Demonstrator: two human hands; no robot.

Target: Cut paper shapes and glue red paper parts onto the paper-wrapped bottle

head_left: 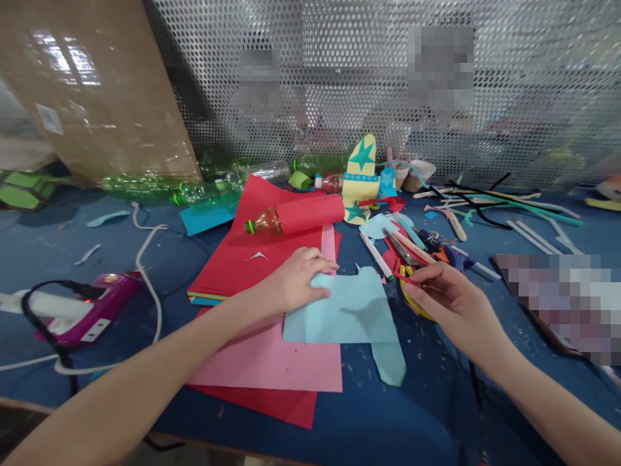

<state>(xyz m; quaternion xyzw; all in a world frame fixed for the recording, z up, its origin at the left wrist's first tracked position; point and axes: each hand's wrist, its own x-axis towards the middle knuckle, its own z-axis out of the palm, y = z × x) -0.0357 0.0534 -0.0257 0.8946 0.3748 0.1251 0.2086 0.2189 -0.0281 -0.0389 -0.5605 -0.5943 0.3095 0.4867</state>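
Observation:
My left hand (295, 278) rests with its fingers spread on the upper left edge of a light blue paper cutout (349, 310). The cutout overlaps pink paper (291, 366), and a strip of it reaches down onto the table. My right hand (451, 304) is closed at the handles of yellow-handled scissors (402, 249), its thumb and fingers pinched around a red part there. The blades point up and left, away from me. Beyond my left hand, a plastic bottle wrapped in red paper (310, 215) lies on a stack of red sheets (223, 259).
A yellow paper-covered piece with teal stars (361, 184) stands at the back. Several pipe cleaners (504, 197) lie to the right, near a blurred flat object (557, 304). At left are a purple power strip (104, 310) and a white cable (158, 304). Perforated metal (320, 84) closes off the back.

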